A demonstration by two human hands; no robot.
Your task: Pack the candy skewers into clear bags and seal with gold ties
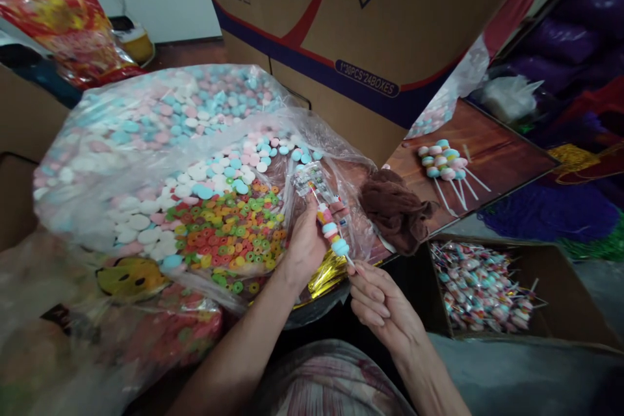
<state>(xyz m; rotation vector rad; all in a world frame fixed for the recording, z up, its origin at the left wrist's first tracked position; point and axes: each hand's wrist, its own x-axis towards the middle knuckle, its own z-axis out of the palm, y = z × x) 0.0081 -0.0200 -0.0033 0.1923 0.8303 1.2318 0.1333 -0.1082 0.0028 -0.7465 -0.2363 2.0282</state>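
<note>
A marshmallow skewer (333, 234) with pastel and gummy pieces on a white stick lies tilted between my two hands. My right hand (383, 302) pinches the lower end of its stick. My left hand (307, 240) is closed around clear printed plastic wrappers (309, 179), beside the upper part of the skewer. Whether the skewer's top sits inside a wrapper, I cannot tell. Left of my hands, gummy rings (229, 234) in red, orange, yellow and green lie heaped against pink, white and blue marshmallows (195, 117) in a big clear plastic bag (273, 104).
Several skewers (443, 161) lie on the table (507, 143) at right, near a brown cloth (397, 208). Below stands an open carton (565, 299) with many wrapped skewers. Gold twist ties (329, 273) lie beneath my hands. A large cardboard box (312, 39) blocks the back.
</note>
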